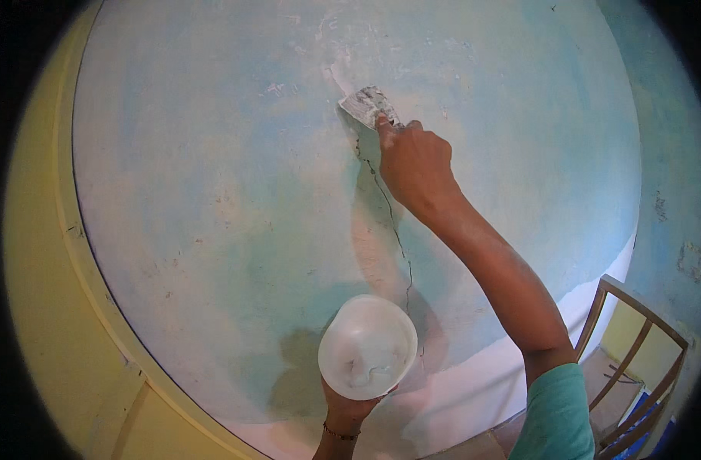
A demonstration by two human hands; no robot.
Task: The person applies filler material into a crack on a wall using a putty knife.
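Right hand closed round putty knife, set at wall toward its upper edge; left hand cups white bowl from below. Pale smear above knife: probably filled; dark crack toward lower edge: apparently unfilled

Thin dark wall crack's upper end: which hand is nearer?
Right. The right hand is just beside the crack's upper end, holding a flat white-smeared scraper; the left hand is below, supporting a round white bowl.

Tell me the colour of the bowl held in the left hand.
The bowl is white, best seen in the head view.
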